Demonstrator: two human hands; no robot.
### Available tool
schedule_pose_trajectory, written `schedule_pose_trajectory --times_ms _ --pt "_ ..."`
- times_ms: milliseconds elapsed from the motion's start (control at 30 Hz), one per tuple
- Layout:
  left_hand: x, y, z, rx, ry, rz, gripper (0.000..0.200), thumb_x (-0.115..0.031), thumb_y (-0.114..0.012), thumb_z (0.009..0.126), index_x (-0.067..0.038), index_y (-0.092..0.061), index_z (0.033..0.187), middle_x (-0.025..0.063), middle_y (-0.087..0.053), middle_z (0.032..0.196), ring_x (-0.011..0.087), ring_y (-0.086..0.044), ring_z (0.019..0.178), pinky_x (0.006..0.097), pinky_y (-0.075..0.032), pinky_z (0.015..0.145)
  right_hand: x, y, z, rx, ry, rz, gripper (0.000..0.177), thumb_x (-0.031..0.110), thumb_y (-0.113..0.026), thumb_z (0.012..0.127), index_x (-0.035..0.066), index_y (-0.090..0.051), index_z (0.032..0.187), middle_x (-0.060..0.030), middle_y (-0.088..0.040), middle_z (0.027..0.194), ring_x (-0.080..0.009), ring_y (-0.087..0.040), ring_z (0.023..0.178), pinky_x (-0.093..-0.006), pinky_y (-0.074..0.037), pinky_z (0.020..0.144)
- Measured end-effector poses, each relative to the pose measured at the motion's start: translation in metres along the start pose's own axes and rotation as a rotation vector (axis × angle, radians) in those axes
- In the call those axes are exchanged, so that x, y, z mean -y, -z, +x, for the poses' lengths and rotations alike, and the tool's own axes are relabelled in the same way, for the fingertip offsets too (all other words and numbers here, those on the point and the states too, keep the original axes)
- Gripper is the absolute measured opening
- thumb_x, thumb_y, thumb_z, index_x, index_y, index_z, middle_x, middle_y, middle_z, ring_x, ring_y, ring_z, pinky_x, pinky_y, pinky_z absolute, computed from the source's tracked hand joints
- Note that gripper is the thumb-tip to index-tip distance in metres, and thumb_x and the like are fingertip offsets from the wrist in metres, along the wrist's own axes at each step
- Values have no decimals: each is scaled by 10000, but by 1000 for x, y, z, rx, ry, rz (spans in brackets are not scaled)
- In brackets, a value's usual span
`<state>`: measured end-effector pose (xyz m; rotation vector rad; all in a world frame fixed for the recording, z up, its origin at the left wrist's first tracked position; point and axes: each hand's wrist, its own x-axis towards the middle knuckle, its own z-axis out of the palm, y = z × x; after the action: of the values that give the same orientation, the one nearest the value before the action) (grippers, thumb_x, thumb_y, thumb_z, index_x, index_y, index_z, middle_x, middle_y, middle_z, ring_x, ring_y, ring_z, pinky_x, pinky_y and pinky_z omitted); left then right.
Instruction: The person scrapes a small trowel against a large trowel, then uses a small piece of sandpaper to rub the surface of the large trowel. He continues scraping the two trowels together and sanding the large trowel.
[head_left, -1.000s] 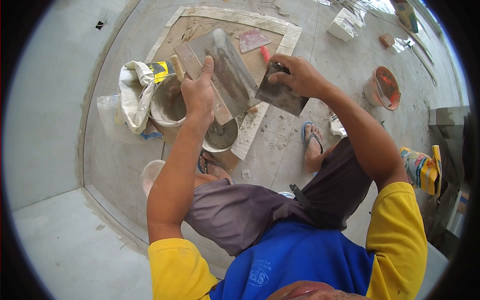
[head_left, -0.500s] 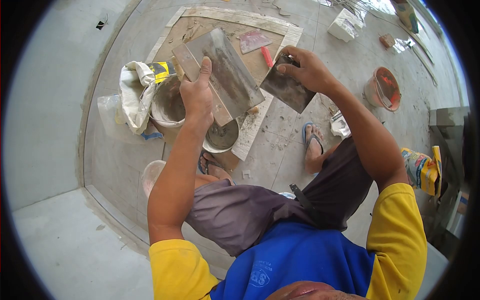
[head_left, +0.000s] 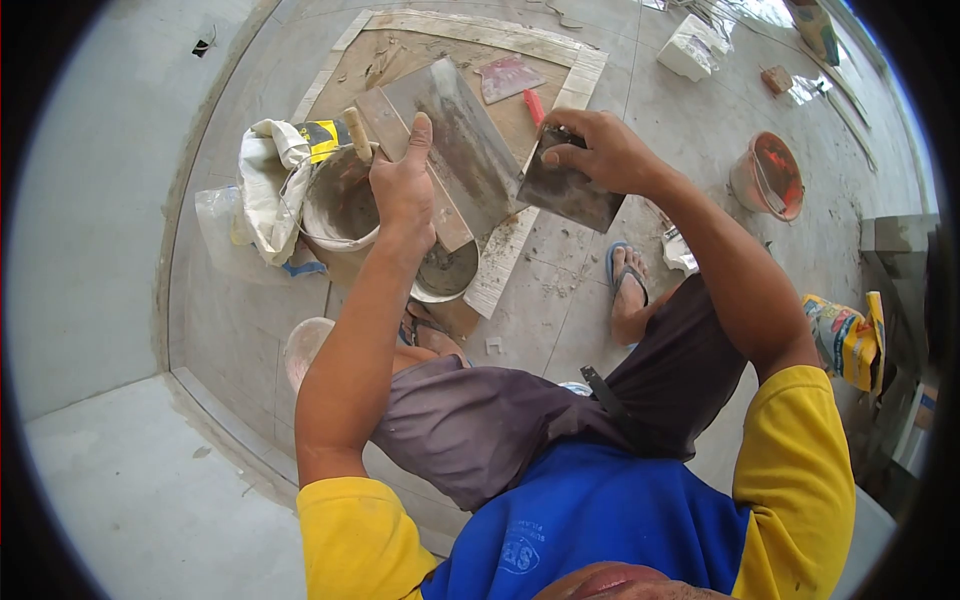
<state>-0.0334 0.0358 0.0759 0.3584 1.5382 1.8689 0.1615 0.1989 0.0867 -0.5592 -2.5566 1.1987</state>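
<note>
My left hand (head_left: pixel 403 190) grips a wide putty knife (head_left: pixel 462 140), a rectangular smeared metal blade with a wooden strip along its near edge; my thumb lies on the wood. In my right hand (head_left: pixel 610 152), fingers and thumb pinch a smaller, dark square putty knife (head_left: pixel 578 197), stained grey. Its left corner meets or nearly meets the wide blade's right end. Below the left hand are a bucket with grey residue (head_left: pixel 340 205) and a round container of grey material (head_left: pixel 447 272), partly covered by hand and blade.
A bordered board (head_left: pixel 550 42) lies ahead, bearing a pinkish scraper with a red handle (head_left: pixel 510 78). An opened white sack (head_left: pixel 268 190) stands left. Rightward are an orange-stained bucket (head_left: pixel 767 177), a white block (head_left: pixel 692 48) and a yellow bag (head_left: pixel 842 340). A wall (head_left: pixel 110 200) borders the left.
My left hand has shifted slightly right with the wide putty knife. My right hand has moved a little left and down, bringing the small putty knife against or close to the wide blade's end.
</note>
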Motion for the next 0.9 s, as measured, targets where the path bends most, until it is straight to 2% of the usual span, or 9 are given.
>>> schedule_pose_trajectory --times_ms 167,267,333,467,567,667,733,900 --pt "1 1 0 15 -3 -35 490 -281 -707 933 9 -536 1289 75 -625 1188 169 -589 1046 331 -480 915 2 5 0 -65 -43 69 405 206 -738 846 7 -617 1177 -147 -681 885 -171 -615 749 -343 -512 736" --pt "2 1 1 25 -1 -24 495 -283 -707 933 11 -535 1292 77 -622 1196 171 -586 1054 331 -477 919 6 1 -3 41 -66 32 402 199 -734 846 9 -619 1181 -146 -684 892 -169 -619 761 -342 -512 742" --pt "6 1 2 14 -58 129 513 -362 -666 947 -17 -510 1294 103 -631 1164 221 -648 1028 384 -563 876 0 0 -1 25 -1 -26 399 194 -734 846 7 -621 1180 -139 -685 890 -167 -614 750 -335 -511 739" --pt "6 2 3 25 -58 81 509 -359 -671 944 -18 -515 1288 102 -634 1158 220 -649 1026 379 -564 867 0 5 -1 -56 -21 53 405 202 -739 843 8 -624 1180 -135 -687 893 -162 -613 756 -335 -509 739" --pt "4 1 4 42 -52 49 500 -355 -681 939 -18 -528 1274 97 -642 1139 215 -654 1008 370 -565 857 -1 2 -1 -15 17 7 392 193 -736 843 10 -628 1173 -129 -689 900 -157 -607 752 -335 -508 730" --pt "2 1 2 33 -54 98 491 -354 -687 934 -15 -539 1256 96 -648 1122 212 -660 989 366 -570 844 5 2 -1 95 -52 4 376 179 -729 844 10 -627 1164 -123 -685 900 -153 -605 758 -332 -509 723" --pt "2 1 2 33 -49 114 482 -352 -691 932 -11 -546 1240 99 -652 1106 208 -666 968 364 -575 828 4 3 0 -62 25 0 360 166 -729 846 10 -627 1154 -116 -677 878 -144 -601 742 -325 -508 707" --pt "-1 1 1 33 -33 112 476 -348 -695 930 -9 -549 1232 102 -655 1100 206 -669 954 366 -578 815 1 -1 -1 16 9 -6 356 164 -729 849 17 -627 1156 -120 -668 856 -141 -601 694 -343 -514 692"
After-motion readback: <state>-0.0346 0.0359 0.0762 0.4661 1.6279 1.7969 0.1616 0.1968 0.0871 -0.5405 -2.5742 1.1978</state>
